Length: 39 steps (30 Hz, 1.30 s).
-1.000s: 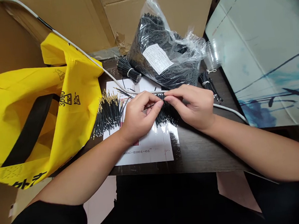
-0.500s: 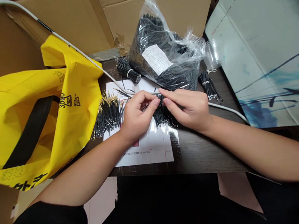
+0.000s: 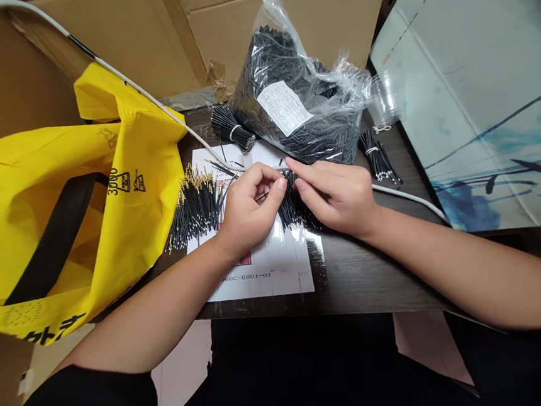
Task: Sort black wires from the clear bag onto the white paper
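Above the printed paper sheet [image 3: 282,281], my left hand [image 3: 251,208] is closed in a pinch. A short black wire [image 3: 263,196] shows partly inside its curled fingers. My right hand [image 3: 341,197] is close beside it, thumb and index finger drawn together near the left fingertips. Anything between the right fingertips is too small or hidden to make out. Left of my hands is a pile of short black wires [image 3: 197,203] with gold-coloured and silvery ends. More black wires [image 3: 290,211] lie under and between the hands, partly covered. A white cable [image 3: 405,196] runs behind both hands.
A clear plastic bag full of black wires [image 3: 259,71] stands behind my hands, with a tied wire bundle [image 3: 230,129] beside it. Rightward are another bundle [image 3: 374,156], a clear plastic cup [image 3: 385,101] and a painted panel [image 3: 487,83]. A yellow bag [image 3: 147,150] flanks the left.
My right hand has shifted slightly left, its fingertips a little changed in place. The left hand is nearly still, its thumb moved very slightly. The surrounding things stay put.
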{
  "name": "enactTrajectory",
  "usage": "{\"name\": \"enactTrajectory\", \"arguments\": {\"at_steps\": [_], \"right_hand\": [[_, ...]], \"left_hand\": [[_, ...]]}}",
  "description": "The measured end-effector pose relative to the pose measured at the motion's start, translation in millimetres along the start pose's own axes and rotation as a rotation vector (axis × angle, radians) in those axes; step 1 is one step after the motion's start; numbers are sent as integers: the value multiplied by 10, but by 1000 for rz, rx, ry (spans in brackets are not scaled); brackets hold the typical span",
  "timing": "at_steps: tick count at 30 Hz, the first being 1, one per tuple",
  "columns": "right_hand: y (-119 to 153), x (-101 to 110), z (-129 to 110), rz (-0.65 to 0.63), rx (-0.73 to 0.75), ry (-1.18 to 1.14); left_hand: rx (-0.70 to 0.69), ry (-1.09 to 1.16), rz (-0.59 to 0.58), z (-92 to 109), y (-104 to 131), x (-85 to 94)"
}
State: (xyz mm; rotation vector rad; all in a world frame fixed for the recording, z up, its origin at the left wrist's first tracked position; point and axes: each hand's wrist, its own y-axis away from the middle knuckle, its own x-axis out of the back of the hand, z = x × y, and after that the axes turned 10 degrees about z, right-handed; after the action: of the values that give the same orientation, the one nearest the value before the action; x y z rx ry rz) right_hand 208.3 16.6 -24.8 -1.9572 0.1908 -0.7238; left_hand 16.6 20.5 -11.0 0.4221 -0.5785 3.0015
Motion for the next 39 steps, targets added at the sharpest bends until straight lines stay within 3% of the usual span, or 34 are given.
{"name": "enactTrajectory", "arguments": {"at_steps": [10,32,39], "right_hand": [[0,4,2,-42,-21,40],[4,23,10,-7,27,42],[-13,27,-9,-73,20,94]], "left_hand": [[79,29,6,-22,25,5],[10,7,-15,12,-16,13],[1,-27,-7,35,-24,14]]}}
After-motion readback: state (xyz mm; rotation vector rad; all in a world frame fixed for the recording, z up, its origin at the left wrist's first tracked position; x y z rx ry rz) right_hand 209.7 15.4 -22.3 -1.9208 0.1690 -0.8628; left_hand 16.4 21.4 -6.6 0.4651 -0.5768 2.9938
